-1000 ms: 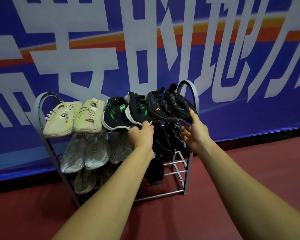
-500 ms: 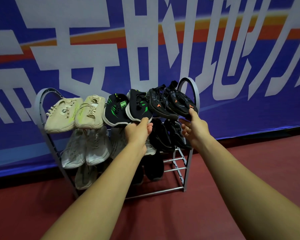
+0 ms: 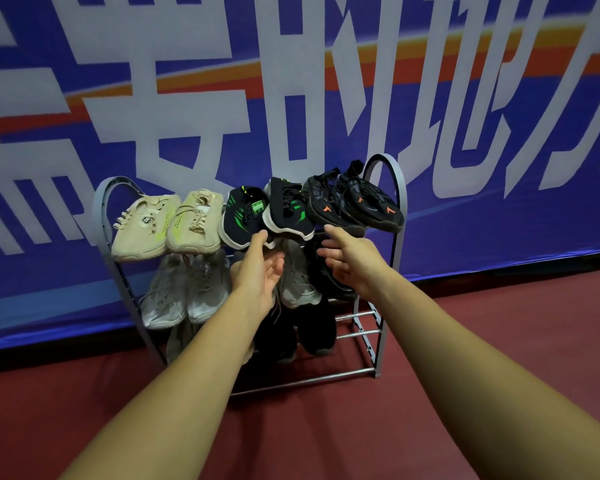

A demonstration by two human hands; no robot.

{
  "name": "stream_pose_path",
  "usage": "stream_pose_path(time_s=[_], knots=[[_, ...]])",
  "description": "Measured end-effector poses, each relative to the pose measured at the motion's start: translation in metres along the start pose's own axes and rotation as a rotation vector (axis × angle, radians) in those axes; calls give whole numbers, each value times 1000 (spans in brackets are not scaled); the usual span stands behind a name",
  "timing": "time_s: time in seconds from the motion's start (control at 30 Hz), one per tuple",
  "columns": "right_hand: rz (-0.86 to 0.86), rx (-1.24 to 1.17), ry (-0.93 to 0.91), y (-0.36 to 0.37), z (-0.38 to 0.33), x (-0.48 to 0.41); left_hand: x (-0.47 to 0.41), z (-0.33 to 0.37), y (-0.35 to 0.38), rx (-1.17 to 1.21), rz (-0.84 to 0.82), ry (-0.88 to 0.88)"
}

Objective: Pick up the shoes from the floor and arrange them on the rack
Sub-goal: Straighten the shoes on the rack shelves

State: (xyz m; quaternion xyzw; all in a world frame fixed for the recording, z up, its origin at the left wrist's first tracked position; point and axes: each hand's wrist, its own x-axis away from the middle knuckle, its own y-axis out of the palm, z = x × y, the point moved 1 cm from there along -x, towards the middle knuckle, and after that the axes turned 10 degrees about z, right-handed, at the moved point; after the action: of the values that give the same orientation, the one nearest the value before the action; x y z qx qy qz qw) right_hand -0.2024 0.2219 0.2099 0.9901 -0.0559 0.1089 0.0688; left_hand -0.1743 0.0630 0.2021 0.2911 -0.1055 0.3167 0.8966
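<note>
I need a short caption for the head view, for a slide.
Open left hand and right hand reach toward a grey rack loaded with shoes.

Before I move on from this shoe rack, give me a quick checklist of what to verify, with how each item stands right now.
1. Hands free: left hand and right hand open, holding nothing: ok.
2. Top shelf filled: beige pair, black-green pair and black-orange pair side by side: ok.
3. Black-orange pair seated: toes hang past the front bar: cannot tell.
4. Room left on the rack: bare bars at the bottom shelf's right end: ok.
5. Shoes left on the floor: none in view, beyond the frame unknown: cannot tell.
</note>
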Motion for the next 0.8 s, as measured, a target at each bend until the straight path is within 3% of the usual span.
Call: stream_pose_path(time_s=[0.2,0.47,0.67,0.8], knots=[[-15,-38,15,45,4,10,-4,12,-16,-92,37,158],[98,-12,-174,63,5,3,-9,17,-17,-23,-43,96],[125,247,-288,56,18,0,-11,25,-31,-140,-97,132],[4,357,-302,56,23,2,-19,35,-51,-143,-36,141]])
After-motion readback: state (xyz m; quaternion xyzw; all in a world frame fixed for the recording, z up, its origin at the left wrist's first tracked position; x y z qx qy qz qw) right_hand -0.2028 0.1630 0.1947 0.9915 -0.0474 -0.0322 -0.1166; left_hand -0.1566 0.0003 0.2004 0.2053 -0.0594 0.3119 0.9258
